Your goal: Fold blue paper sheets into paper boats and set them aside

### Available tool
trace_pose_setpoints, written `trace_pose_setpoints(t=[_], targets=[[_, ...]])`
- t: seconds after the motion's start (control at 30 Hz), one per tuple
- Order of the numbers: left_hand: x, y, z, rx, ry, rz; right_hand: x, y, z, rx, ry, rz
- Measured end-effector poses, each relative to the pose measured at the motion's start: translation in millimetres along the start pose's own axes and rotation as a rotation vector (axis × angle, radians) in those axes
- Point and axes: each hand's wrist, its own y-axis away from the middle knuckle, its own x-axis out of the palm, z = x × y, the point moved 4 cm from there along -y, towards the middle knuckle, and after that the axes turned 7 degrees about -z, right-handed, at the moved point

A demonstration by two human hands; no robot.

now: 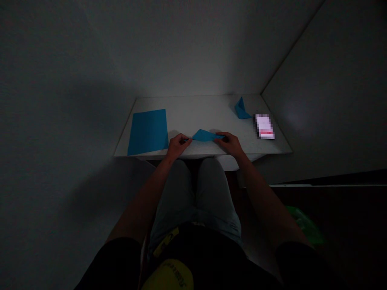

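Note:
A folded piece of blue paper (204,135) with a peak in its middle is stretched between my two hands, low over the white table. My left hand (178,146) pinches its left tip between thumb and fingers. At the opposite tip, my right hand (230,143) grips the paper the same way. A finished-looking blue paper boat (241,108) stands farther back on the right. To the left of my left hand lies a stack or sheet of flat blue paper (148,132); how many sheets, I cannot tell.
The white table (193,108) meets walls at its back and right side. A phone with a lit, blurred screen (264,126) lies near the right edge. Below on the right, something green and shiny (305,225) rests in the dark. My legs are under the front edge.

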Motion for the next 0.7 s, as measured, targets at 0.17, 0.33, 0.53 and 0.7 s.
trace_pose_setpoints(t=[0.17, 0.33, 0.53, 0.7], targets=[[1.1, -1.0, 5.5, -0.008, 0.015, 0.003, -0.1, 0.3, 2.6, -0.033, 0.032, -0.015], [4.2, 0.1, 7.1, -0.043, 0.087, -0.010, 1.6, -0.3, 2.5, -0.023, 0.038, -0.019], [3.8, 2.7, 1.9, 0.002, -0.023, -0.004, 5.2, 0.2, 4.3, -0.016, 0.038, 0.001], [5.7, 3.0, 1.9, 0.028, -0.143, -0.017, 10.5, -0.4, 4.0, 0.025, 0.122, -0.024]])
